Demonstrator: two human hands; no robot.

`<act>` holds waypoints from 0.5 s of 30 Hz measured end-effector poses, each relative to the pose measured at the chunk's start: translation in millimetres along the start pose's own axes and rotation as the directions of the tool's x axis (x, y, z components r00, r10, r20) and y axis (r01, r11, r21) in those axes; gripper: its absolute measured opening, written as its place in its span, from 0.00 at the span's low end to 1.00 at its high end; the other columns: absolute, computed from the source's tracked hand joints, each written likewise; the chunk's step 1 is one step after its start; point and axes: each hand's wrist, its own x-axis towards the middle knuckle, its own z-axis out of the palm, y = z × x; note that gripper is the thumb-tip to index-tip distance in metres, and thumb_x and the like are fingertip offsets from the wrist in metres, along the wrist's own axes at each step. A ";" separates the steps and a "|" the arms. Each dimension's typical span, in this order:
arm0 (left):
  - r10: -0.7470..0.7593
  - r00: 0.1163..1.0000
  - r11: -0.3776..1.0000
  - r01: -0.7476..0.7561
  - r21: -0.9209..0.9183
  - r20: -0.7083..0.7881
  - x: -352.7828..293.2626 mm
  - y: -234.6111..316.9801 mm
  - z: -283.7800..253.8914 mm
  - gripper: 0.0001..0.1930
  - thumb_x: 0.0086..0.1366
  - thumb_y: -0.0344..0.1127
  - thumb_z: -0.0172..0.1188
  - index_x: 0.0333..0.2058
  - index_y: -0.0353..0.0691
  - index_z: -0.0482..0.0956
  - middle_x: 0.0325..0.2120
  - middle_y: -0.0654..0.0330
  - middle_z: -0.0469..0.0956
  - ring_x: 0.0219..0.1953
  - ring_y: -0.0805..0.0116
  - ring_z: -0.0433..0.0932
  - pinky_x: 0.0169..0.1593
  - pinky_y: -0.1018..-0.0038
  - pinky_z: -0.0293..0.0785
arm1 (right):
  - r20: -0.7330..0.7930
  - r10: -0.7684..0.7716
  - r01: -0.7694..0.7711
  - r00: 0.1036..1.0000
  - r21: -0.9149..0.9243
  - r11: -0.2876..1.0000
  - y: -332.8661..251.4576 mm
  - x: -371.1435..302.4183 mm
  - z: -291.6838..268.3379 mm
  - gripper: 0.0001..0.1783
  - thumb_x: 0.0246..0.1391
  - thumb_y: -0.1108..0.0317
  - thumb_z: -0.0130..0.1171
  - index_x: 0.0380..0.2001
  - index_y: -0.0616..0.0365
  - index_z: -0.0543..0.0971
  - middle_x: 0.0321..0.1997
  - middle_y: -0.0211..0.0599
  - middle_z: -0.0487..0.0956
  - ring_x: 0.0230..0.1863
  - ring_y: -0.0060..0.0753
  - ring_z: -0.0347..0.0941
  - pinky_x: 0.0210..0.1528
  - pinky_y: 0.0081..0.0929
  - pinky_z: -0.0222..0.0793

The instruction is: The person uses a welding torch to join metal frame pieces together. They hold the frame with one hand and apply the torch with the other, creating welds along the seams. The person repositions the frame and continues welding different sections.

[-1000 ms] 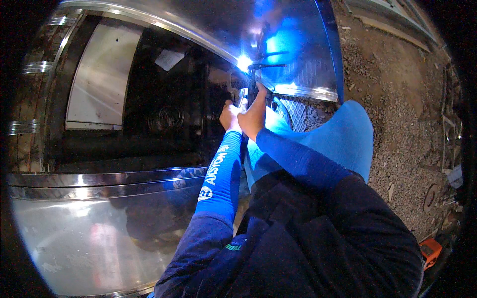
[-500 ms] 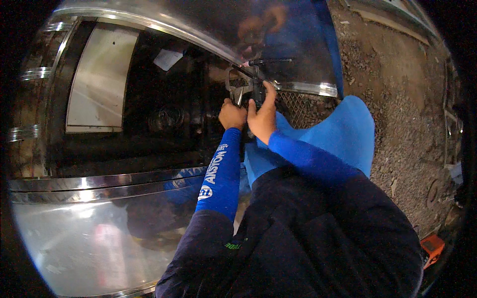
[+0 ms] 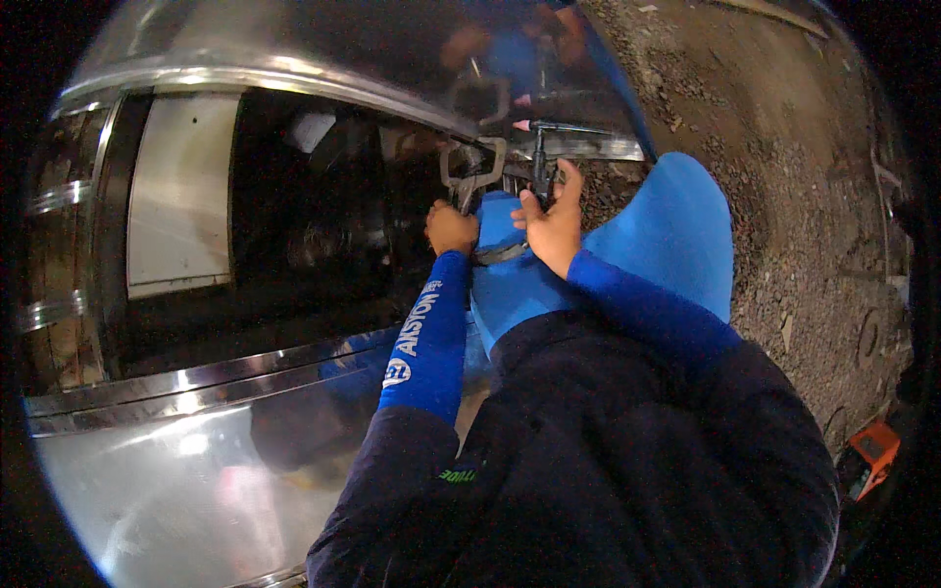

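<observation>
Holding a locking clamp (image 3: 471,183) in our bare left hand (image 3: 452,227) and a torch (image 3: 540,169) in our bare right hand (image 3: 554,222). Both tools sit around 12 o'clock of centre, the torch a touch more toward 1. Left fingers are wrapped round the clamp's handle end; right thumb and fingers are curled round the torch handle, though how firm that grip is, we can't tell. The pink nozzle (image 3: 522,125) points toward 9 o'clock, just beside the lower edge of the shiny metal panel (image 3: 363,49) up at 12. We also can't tell if the clamp's jaws bite anything. If they don't, a small wrist twist could let it slip and scrape that polished face. A loose right grip could let the torch tip and knock its nozzle on the metal. And honestly, blue trousers (image 3: 502,214) show right between both hands, so if the nozzle's hot and swings toward 6 o'clock, we'd guess scorched fabric or a singed finger.
</observation>
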 end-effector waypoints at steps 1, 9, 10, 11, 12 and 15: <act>0.001 1.000 1.000 -0.002 -0.021 -0.022 0.7 0.4 0.0 0.27 0.51 0.41 0.68 0.46 0.30 0.71 0.47 0.42 0.77 0.53 0.43 0.76 0.55 0.55 0.74 | 0.004 0.013 -0.013 1.000 -0.003 1.000 1.3 -0.2 -1.1 0.39 0.62 0.79 0.56 0.68 0.53 0.46 0.46 0.47 0.75 0.28 0.33 0.80 0.27 0.28 0.80; 0.038 0.997 0.998 -0.042 -0.056 -0.072 2.9 -3.8 4.4 0.25 0.52 0.39 0.66 0.45 0.29 0.73 0.47 0.40 0.78 0.51 0.42 0.78 0.54 0.56 0.75 | -0.002 0.042 -0.042 0.999 -0.014 0.999 3.5 -0.6 -2.0 0.38 0.63 0.77 0.56 0.68 0.53 0.46 0.45 0.46 0.75 0.27 0.32 0.80 0.27 0.29 0.80; 0.031 0.998 0.997 -0.034 -0.063 -0.056 3.4 -2.2 3.5 0.25 0.52 0.39 0.66 0.45 0.30 0.73 0.46 0.40 0.78 0.50 0.42 0.78 0.54 0.56 0.76 | -0.004 0.031 -0.031 1.000 -0.023 0.999 4.3 -0.2 -2.0 0.38 0.63 0.77 0.56 0.68 0.53 0.46 0.44 0.46 0.75 0.27 0.32 0.80 0.27 0.29 0.80; 0.024 0.999 0.997 -0.026 -0.071 -0.040 5.4 -0.6 1.9 0.25 0.52 0.40 0.66 0.44 0.30 0.74 0.46 0.40 0.78 0.50 0.42 0.78 0.54 0.56 0.76 | -0.006 0.034 -0.034 0.999 -0.019 0.999 5.1 1.1 -1.5 0.38 0.63 0.77 0.56 0.67 0.52 0.46 0.44 0.46 0.76 0.27 0.32 0.80 0.27 0.29 0.80; 0.016 1.000 0.997 -0.018 -0.078 -0.023 6.0 0.8 0.8 0.24 0.52 0.40 0.66 0.44 0.30 0.74 0.45 0.40 0.78 0.50 0.42 0.78 0.53 0.56 0.76 | -0.007 0.038 -0.038 0.999 -0.014 0.999 5.8 3.1 -0.7 0.38 0.63 0.77 0.56 0.67 0.52 0.46 0.44 0.46 0.76 0.26 0.32 0.79 0.26 0.29 0.80; 0.018 1.000 0.995 -0.020 -0.094 -0.014 4.1 0.0 1.0 0.24 0.52 0.40 0.66 0.44 0.30 0.74 0.46 0.40 0.79 0.50 0.42 0.78 0.53 0.56 0.76 | -0.007 0.058 -0.058 0.998 -0.012 0.998 2.4 2.8 2.2 0.38 0.62 0.77 0.56 0.67 0.51 0.47 0.43 0.44 0.76 0.26 0.31 0.79 0.26 0.28 0.79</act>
